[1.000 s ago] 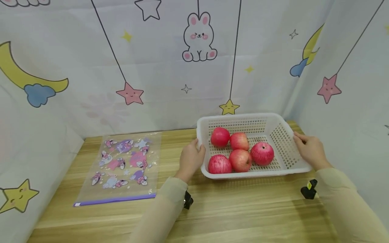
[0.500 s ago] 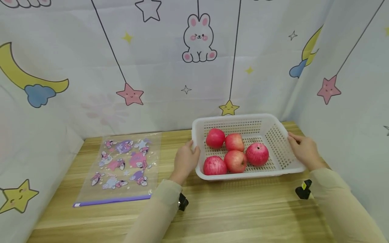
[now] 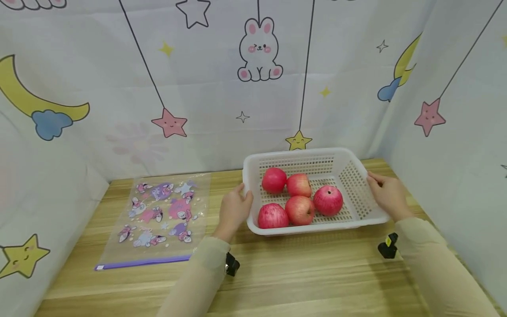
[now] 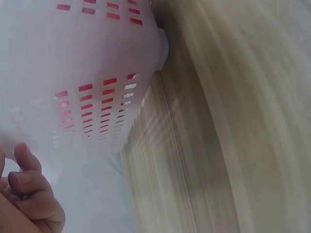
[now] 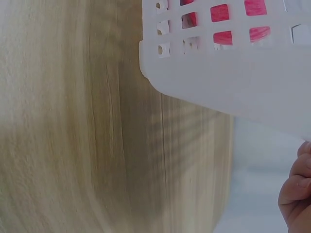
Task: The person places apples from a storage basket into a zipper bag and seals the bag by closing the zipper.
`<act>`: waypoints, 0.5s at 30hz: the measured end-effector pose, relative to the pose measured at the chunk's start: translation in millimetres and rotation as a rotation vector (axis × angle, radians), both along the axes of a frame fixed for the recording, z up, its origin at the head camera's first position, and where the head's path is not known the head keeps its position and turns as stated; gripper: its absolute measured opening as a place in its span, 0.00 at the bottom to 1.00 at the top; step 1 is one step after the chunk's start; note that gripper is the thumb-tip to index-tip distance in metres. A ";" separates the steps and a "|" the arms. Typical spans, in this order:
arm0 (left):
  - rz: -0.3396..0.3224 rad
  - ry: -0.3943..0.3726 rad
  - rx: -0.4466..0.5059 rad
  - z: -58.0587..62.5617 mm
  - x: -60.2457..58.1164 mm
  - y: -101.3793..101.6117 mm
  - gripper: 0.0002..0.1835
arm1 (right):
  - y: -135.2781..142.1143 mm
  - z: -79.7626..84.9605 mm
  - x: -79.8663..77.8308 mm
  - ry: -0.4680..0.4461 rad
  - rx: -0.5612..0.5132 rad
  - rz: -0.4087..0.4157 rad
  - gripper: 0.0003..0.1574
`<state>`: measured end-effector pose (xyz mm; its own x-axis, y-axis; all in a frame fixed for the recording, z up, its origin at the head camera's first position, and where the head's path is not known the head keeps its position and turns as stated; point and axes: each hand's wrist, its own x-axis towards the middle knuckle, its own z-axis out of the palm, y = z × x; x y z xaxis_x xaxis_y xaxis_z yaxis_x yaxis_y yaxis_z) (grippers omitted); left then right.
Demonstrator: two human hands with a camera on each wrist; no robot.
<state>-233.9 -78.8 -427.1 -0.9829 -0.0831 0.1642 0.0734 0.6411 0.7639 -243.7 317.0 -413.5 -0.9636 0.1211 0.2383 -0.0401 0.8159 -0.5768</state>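
Note:
A white plastic basket [image 3: 356, 223] with perforated walls is held between both hands, close over the wooden table. Several red apples [image 3: 299, 210] lie in it, mostly toward its left side. At the basket's left end my left hand [image 3: 234, 210] grips the rim; in the left wrist view its curled fingers [image 4: 36, 194] show beside the basket wall [image 4: 73, 53]. My right hand [image 3: 390, 197] pinches the right rim with the thumb on top. The right wrist view has its bent fingers [image 5: 296, 189] under the basket's edge.
Flat on the table's left side lies a clear zip bag [image 3: 158, 215] with cartoon prints and a purple slider strip. A printed curtain [image 3: 214, 88] stands right behind the table [image 3: 301, 281] and along both sides. Black wrist devices [image 3: 388, 246] hang below the sleeves.
Both hands have carried the basket with its apples steadily to the left, toward the zip bag. The bag has stayed where it was.

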 end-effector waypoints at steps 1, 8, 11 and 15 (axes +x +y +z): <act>0.001 -0.005 0.002 0.1 -0.2 -1.1 0.26 | -1.3 0.4 -0.5 -0.003 -0.003 -0.002 0.27; 0.017 -0.034 0.013 0.4 0.4 -7.5 0.26 | -8.0 -0.2 -2.0 -0.034 -0.007 -0.019 0.28; 0.019 -0.036 0.007 1.0 0.5 -10.1 0.26 | -10.1 -0.9 -2.5 -0.029 -0.023 -0.016 0.28; 0.024 -0.037 0.014 2.2 0.8 -13.3 0.26 | -13.7 0.5 -4.3 -0.020 -0.027 -0.009 0.28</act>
